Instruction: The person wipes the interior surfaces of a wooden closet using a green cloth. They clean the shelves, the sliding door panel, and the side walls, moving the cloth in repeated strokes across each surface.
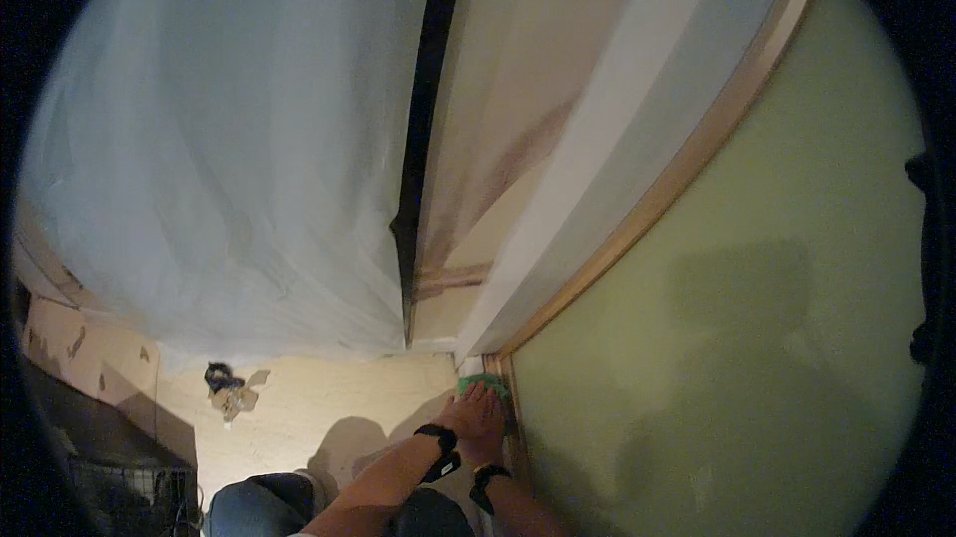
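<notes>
Both of my arms reach down to the corner where a white door frame meets wooden trim beside a green wall. My left hand (464, 416), with a dark band at the wrist, lies over a green item (484, 383) at the foot of the frame. My right hand (485, 447), also with a dark wristband, is close beside and partly under it. The fingertips rest on the green item; its kind cannot be told, and the fingers' grip on it is not clear.
Translucent plastic sheeting (284, 163) hangs ahead, with a black strip (426, 89) along its edge. Wooden trim (635, 231) borders the green wall (709, 358). Dark scraps and torn bits (233, 391) lie on the pale floor. A dark wire crate (131, 496) stands at lower left.
</notes>
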The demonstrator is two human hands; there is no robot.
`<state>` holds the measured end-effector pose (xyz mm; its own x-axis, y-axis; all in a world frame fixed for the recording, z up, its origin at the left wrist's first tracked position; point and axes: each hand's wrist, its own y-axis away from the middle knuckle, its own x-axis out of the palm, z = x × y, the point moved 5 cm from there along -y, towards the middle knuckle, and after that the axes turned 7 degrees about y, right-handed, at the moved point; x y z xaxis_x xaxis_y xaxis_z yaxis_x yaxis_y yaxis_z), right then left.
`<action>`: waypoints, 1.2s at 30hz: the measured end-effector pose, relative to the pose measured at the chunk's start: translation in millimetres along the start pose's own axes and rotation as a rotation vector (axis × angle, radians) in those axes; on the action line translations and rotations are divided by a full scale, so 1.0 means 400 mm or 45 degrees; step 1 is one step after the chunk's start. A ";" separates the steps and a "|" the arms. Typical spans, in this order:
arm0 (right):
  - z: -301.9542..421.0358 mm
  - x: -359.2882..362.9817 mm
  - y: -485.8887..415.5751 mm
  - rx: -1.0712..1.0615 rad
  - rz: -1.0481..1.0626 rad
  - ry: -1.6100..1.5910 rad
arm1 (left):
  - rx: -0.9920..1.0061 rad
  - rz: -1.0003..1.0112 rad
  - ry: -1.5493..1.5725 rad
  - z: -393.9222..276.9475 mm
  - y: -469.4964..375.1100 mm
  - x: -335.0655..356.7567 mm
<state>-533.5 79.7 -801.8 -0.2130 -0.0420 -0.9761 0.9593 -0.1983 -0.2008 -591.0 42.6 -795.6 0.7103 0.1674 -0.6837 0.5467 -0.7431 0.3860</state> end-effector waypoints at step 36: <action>0.052 -0.835 -0.324 0.116 -0.364 1.097 | 0.587 -0.342 2.014 -0.351 0.121 -0.452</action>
<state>-590.4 99.0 -448.0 -0.1929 0.7595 -0.6212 0.8651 -0.1671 -0.4730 -630.5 67.3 -566.2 0.4993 0.5455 0.6732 0.7555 -0.6544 -0.0301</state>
